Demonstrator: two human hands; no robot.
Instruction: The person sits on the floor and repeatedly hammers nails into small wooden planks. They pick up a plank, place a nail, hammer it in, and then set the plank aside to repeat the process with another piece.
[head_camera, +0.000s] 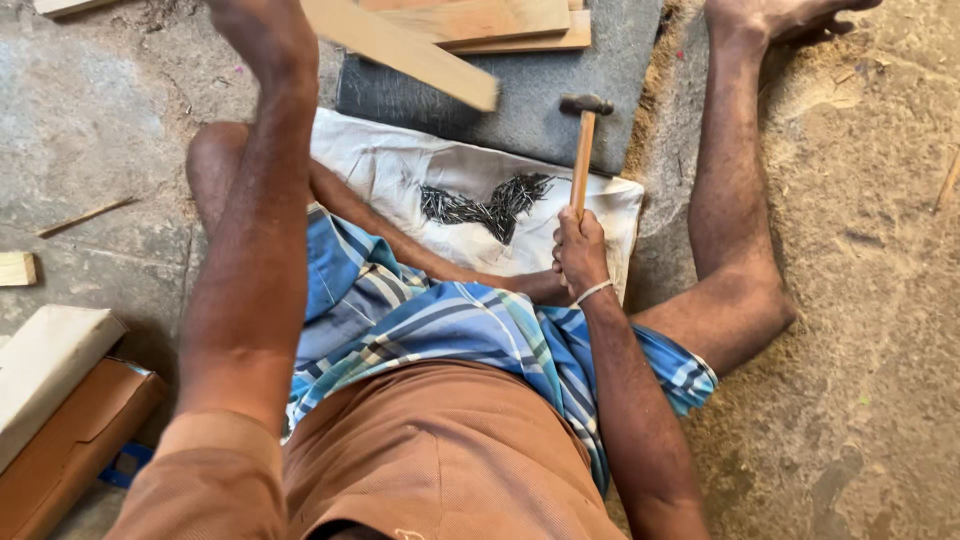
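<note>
Head view: our right hand (580, 250) is closed round the hammer (583, 150) handle, head up over the grey slab (560, 110). Left hand (262, 30) grips a wood strip (405, 50), blurred, above the slab. Nails (485, 205) lie on the white cloth (400, 170). We'd seat the strip flat first.

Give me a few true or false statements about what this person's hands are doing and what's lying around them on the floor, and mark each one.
1. The right hand grips a wooden-handled hammer. True.
2. The pile of dark metal nails lies on bare sand. False: it lies on a white cloth.
3. The left hand is raised with a pale wooden strip. True.
4. The hammer's head rests on the nails. False: it sits over the grey stone slab, beyond them.
5. Brown cardboard boxes lie at the lower left. True.
</note>
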